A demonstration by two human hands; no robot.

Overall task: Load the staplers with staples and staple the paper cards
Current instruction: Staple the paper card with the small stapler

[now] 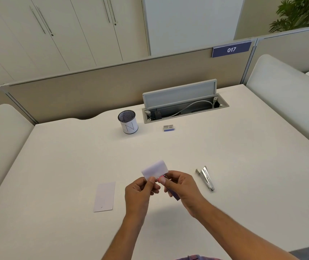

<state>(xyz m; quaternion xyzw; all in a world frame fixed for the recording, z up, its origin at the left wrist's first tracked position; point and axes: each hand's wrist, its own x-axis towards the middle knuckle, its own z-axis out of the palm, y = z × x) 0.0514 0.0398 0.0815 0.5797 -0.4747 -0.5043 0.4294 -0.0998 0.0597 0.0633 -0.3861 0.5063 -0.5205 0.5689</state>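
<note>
Above the white desk (225, 212), my left hand (140, 190) pinches the lower edge of a small white paper card (154, 169). My right hand (181, 188) grips a small dark purple stapler (174, 196) whose pink-tipped nose meets the card's lower right corner. A second paper card (104, 197) with a punched hole lies flat on the desk to the left. A silver metal stapler (206, 178) lies on the desk to the right of my hands. A small box of staples (169, 127) sits farther back.
A mesh pen cup (128, 121) stands at the back centre. Behind the staple box, an open cable hatch (183, 104) with its lid raised holds a grey cable. Partition walls ring the desk, with padded side panels at left and right.
</note>
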